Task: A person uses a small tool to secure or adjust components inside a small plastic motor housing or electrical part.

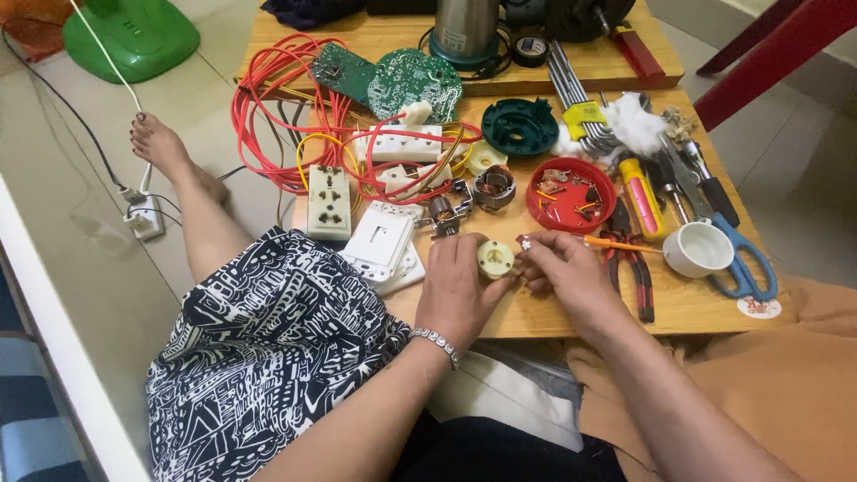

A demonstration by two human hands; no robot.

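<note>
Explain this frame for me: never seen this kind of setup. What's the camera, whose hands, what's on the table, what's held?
One picture, from a camera worn on the person's head, looking down at their own two bare hands; no machine. The left hand holds a small round cream plastic part. The right hand pinches something tiny beside it, too small to identify. They work over a low wooden table holding red wires, white sockets, a green circuit board, a red dish of small parts, pliers, blue scissors and a white cup.
</note>
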